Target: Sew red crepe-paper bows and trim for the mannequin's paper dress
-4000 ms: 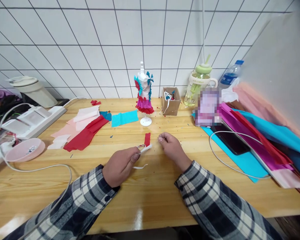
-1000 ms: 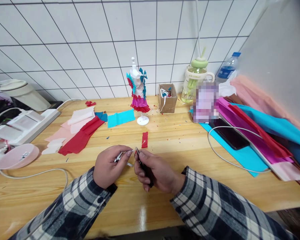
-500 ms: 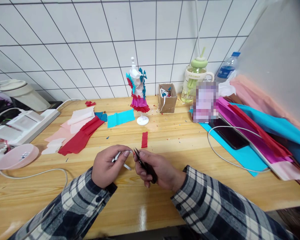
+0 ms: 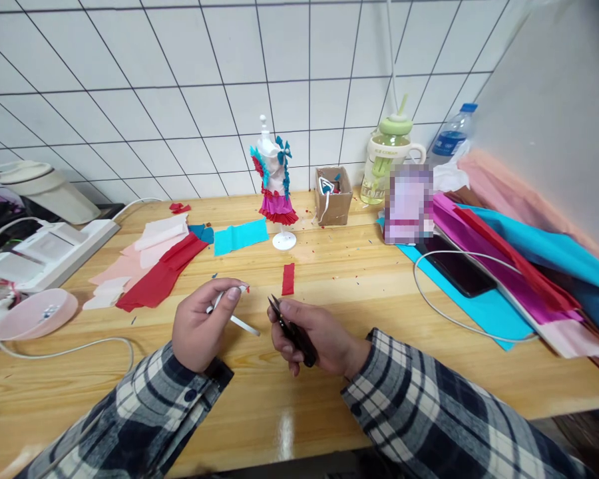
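Note:
My left hand (image 4: 203, 324) is closed on a thin white strip (image 4: 245, 325), whose tail sticks out to the lower right; a tiny red bit shows at its fingertips. My right hand (image 4: 319, 336) grips small black snips (image 4: 295, 338), their blades slightly apart and pointing up and left. Between the blades and my left fingertips is a gap. A short red strip (image 4: 288, 279) lies on the table just beyond the snips. Behind it stands a small white dress form (image 4: 278, 174) in a white bodice with blue and red trim and a magenta and red skirt.
Pink and red paper pieces (image 4: 162, 273) and a light blue piece (image 4: 241, 237) lie left of centre. A small cardboard box (image 4: 333, 198), green-lidded bottle (image 4: 387, 156), phone (image 4: 456, 266) and coloured sheets (image 4: 524, 266) are right. A pink dish (image 4: 37, 314) and power strip (image 4: 54, 249) sit left.
My left hand has moved left, away from the snips, carrying the white strip with it. My right hand with the snips has hardly moved.

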`<state>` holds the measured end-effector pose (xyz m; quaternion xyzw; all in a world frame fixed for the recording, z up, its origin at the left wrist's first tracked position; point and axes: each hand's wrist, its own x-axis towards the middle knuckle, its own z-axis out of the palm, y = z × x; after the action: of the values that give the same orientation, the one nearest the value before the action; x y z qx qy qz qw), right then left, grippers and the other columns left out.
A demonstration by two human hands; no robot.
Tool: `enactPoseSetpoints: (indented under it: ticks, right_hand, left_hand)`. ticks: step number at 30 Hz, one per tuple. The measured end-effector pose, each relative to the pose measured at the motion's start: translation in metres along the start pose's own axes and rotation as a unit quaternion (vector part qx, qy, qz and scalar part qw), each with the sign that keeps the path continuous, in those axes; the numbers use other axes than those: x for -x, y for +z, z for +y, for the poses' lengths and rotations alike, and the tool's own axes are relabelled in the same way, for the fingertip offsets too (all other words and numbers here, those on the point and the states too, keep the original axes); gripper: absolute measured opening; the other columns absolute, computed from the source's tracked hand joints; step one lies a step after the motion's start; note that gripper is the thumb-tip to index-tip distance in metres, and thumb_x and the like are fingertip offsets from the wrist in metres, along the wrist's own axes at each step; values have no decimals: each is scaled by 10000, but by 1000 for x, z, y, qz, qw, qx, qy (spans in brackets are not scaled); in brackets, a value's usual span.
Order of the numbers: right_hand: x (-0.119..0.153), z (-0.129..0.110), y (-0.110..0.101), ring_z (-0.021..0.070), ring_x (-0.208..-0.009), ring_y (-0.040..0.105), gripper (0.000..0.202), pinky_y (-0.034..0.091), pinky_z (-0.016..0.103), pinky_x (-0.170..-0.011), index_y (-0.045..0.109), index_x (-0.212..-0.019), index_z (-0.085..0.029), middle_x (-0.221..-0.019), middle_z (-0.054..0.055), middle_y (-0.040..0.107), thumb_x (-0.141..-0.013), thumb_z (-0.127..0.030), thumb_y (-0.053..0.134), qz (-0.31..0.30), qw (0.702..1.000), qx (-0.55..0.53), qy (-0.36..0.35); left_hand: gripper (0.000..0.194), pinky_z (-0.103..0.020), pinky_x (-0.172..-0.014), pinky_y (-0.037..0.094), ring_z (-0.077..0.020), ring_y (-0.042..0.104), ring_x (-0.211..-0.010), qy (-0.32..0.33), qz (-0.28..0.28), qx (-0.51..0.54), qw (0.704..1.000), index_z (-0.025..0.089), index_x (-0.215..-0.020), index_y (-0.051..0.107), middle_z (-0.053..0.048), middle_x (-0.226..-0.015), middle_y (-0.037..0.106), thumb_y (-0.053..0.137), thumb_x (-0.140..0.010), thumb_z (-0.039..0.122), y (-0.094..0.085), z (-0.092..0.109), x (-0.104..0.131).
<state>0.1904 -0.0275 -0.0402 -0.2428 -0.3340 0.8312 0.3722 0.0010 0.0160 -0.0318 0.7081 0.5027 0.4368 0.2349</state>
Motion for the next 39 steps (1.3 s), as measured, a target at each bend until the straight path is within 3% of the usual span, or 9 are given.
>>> enactPoseSetpoints:
  ticks: [6,14,23,27,32,39]
  right_hand:
    - [-1,4,4,77,-410,443,279,490,232,-414,421,-934,-215,-618,-33,590,-919,-493,408,-67,998,-22,1]
    - [-4,7,1,84,-461,493,289,527,276,-457,391,-932,-224,-680,-26,616,-918,-512,411,-76,996,-35,10]
    - [-3,6,1,89,-463,480,302,519,281,-468,397,-941,-224,-647,-32,591,-921,-524,380,-94,994,-37,38]
    - [-2,4,0,88,-445,466,313,518,286,-475,396,-954,-224,-632,-33,590,-944,-526,314,-111,991,-52,60]
    - [-2,3,1,93,-477,491,299,534,303,-494,387,-947,-226,-704,-10,622,-968,-497,262,-138,986,-87,42]
    - [-3,7,-1,87,-496,510,235,550,317,-511,395,-942,-223,-748,-4,623,-984,-412,261,-135,985,-107,5]
  left_hand:
    - [195,-269,-759,525,-163,643,-777,6,-62,5,998,189,-864,681,-38,-845,707,559,-854,341,2,1,-1]
    - [209,-287,-717,540,-179,656,-741,16,-98,22,995,200,-843,677,-42,-808,713,571,-843,380,4,2,0]
    - [226,-258,-695,539,-166,650,-732,19,-80,-7,997,192,-857,701,-37,-818,715,581,-831,382,3,-3,0]
    - [249,-284,-763,545,-178,658,-782,10,-64,-9,998,189,-871,709,-46,-856,723,574,-836,395,4,-2,0]
    - [248,-291,-713,556,-181,668,-737,9,-96,11,995,202,-870,709,-46,-815,726,593,-828,417,4,-2,1]
    - [230,-280,-704,548,-172,674,-720,37,-90,18,995,204,-840,706,-40,-793,725,602,-829,409,3,-7,4]
